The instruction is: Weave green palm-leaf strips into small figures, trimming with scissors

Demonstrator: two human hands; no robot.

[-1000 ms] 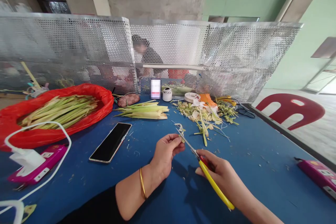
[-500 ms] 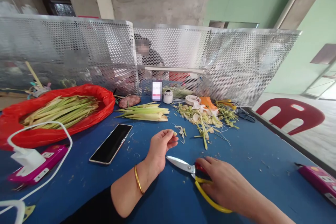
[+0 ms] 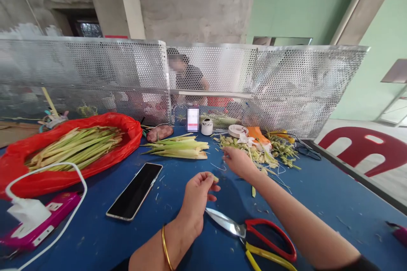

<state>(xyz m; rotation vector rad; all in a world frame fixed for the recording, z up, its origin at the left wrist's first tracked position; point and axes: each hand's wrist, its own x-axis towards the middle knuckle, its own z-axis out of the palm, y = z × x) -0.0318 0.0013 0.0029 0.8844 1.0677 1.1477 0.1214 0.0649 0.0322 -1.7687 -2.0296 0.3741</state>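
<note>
My left hand (image 3: 199,199), a gold bangle on its wrist, is closed in a pinch on a small pale green piece (image 3: 215,179) at its fingertips. Most of that piece is hidden, and its kind is unclear. Farther forward, my right hand (image 3: 239,163) is at the left side of a pile of plant trimmings (image 3: 267,159). Its fingers are curled, and whatever may be in them is hidden. On the blue table lie scissors (image 3: 233,226) with one red and one yellow handle, blades pointing at my left wrist, no hand on them.
A bundle of pale green leaves (image 3: 181,148) lies ahead. At left are a red bag (image 3: 130,135) of long leaves, a black-screened phone (image 3: 135,192) and a purple power strip (image 3: 38,228) with a white charger. Behind a perforated metal screen (image 3: 210,63) is a person.
My right hand has let go of the scissors and moved forward to the trimmings. My left hand keeps its pinch. The view has tilted up slightly.
</note>
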